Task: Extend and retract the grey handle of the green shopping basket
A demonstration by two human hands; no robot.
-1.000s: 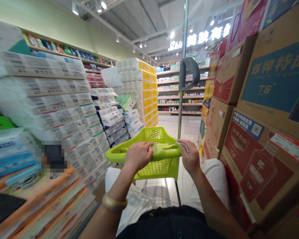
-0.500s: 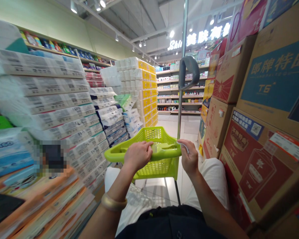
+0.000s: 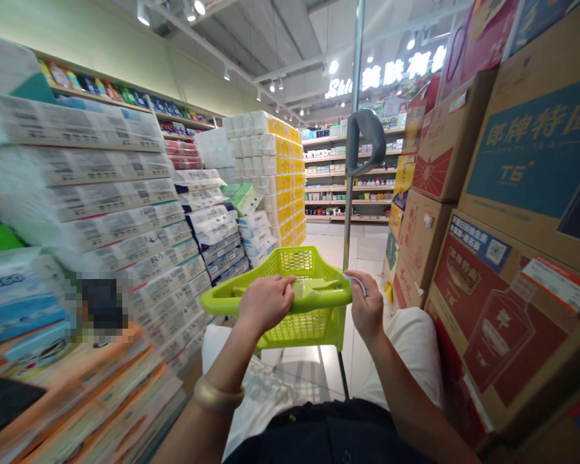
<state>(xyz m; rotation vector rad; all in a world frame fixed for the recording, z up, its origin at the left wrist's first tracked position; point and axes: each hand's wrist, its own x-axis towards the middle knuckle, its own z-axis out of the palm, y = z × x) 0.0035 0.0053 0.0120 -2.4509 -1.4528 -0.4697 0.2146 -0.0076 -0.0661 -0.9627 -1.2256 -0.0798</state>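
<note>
In an aisle between piled goods, we see a tall stack of white wrapped packs (image 3: 109, 169) filling the left side and brown cartons (image 3: 524, 148) heaped along the right. Across the aisle's far end run stocked shelves (image 3: 325, 171), and a yellow-sided stack (image 3: 290, 175) stands nearer to us, at the aisle's left edge. Low in the middle, in front of us, is the lime-green cart (image 3: 297, 330), its handle bar (image 3: 323, 299) along the near edge. By the cart's right edge rises a metal pole (image 3: 348, 219) bearing a grey loop handle (image 3: 376, 143); we cannot tell whether pole and cart are joined.

Our 2 hands are at the near edge. Our left hand (image 3: 265, 301) is closed over the handle bar, near its middle. Our right hand (image 3: 367, 304), at the near right corner, is curled narrow. A gold-coloured bangle (image 3: 217, 394) rings our left wrist. Our right fingers hold a thin pale strip (image 3: 359, 283), too small to identify.
</note>
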